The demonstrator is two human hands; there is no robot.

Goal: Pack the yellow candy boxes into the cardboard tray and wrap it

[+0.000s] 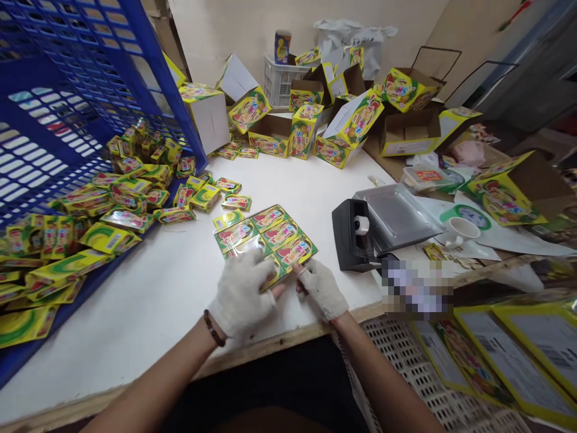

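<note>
A clear plastic bag holding several small yellow-green packets point(265, 237) lies flat on the white table point(148, 300). My left hand point(241, 294), in a white fingerless glove, rests flat on the bag's near end with fingers spread. My right hand point(318, 287), gloved too, pinches the bag's near right corner. A heap of the same loose packets point(112, 207) spills from a tilted blue crate point(67, 90) at the left.
A black tape dispenser point(356, 237) with a grey tray stands right of the bag. Open yellow cartons point(342, 129) crowd the table's back. A white cup point(462, 231) and printed sheets lie at the right, a white basket point(406, 361) below the edge.
</note>
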